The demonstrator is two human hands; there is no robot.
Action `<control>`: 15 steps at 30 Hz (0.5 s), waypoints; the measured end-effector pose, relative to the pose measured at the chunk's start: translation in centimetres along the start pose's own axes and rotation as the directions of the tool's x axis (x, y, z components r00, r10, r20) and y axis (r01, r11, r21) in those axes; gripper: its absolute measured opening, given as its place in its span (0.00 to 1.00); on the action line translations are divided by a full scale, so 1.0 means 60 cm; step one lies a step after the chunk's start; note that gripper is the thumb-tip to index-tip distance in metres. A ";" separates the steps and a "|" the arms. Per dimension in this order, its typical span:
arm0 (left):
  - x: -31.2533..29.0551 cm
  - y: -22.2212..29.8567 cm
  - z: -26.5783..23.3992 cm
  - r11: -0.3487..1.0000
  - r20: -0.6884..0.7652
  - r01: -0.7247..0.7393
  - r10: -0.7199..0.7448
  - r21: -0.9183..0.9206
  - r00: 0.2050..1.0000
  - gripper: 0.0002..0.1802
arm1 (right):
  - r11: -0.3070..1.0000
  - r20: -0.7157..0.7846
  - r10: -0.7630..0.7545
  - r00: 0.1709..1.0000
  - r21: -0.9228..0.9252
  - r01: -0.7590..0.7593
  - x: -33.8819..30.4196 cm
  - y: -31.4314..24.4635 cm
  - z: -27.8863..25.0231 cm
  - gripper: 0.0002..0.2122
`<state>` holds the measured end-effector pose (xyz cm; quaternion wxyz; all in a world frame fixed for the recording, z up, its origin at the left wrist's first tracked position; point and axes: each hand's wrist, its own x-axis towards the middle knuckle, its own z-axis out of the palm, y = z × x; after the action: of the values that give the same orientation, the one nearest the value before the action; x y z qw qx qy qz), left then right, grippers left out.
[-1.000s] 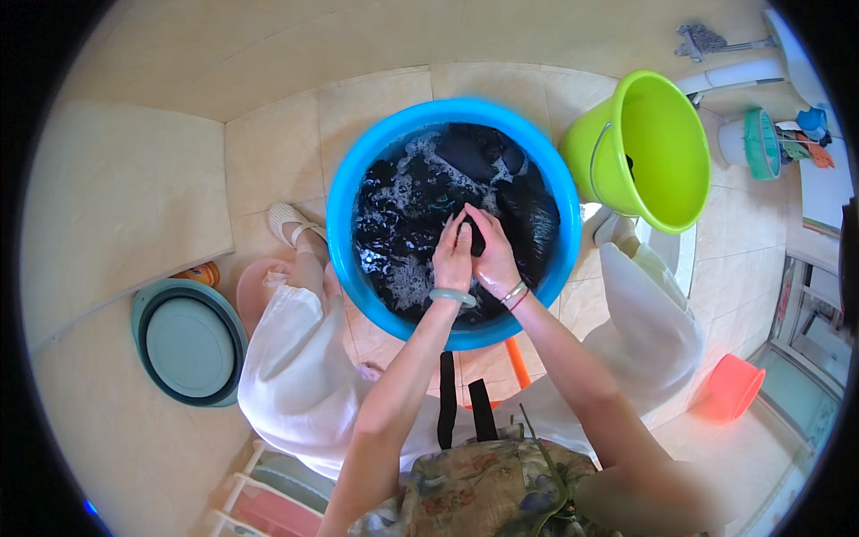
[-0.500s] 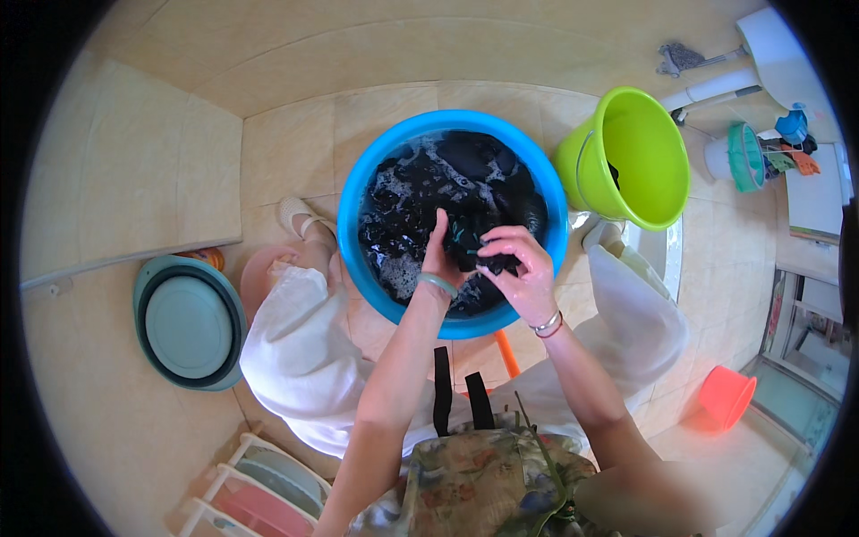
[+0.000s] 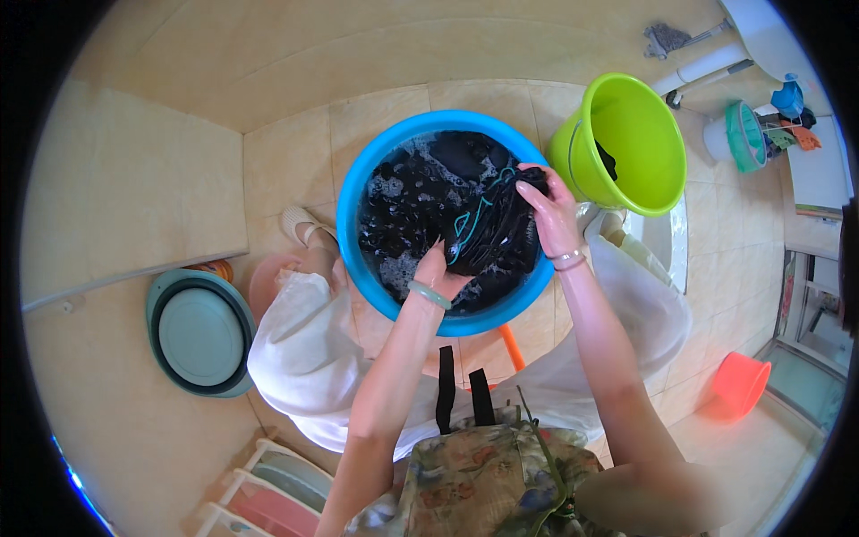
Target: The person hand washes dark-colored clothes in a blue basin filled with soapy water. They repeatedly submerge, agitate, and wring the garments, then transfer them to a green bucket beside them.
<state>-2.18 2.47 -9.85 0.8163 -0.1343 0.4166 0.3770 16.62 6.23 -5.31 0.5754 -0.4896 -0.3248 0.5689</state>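
Observation:
A wide blue basin stands on the floor between my knees, with dark soapy water and black cloth in it. Over its right half I hold a wet black garment with a teal drawstring looped on it. My right hand grips its upper right end near the basin's rim, thumb and fingers closed on the cloth. At its lower left end, my left hand holds the garment, thumb up, with the fingers partly hidden under the cloth.
A lime green bucket with black cloth inside stands right of the basin. Left lies a grey-green folding basin, above a white rack. An orange-red tub sits at the right; a white bin is farther back.
My right hand has moved up and right, stretching the bunched black garment out between both hands. The teal drawstring now shows more fully. My left hand has shifted slightly lower.

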 end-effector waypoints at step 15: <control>-0.079 -0.012 0.042 0.992 0.163 0.072 -0.054 -0.104 0.985 0.26 | 0.904 -0.026 0.418 0.908 0.109 -0.413 -0.018 0.149 -0.038 0.30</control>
<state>-1.94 0.93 -4.68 0.8501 -0.1610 0.3240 0.3827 15.58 3.59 -14.13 0.4728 -0.5317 -0.1697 0.6819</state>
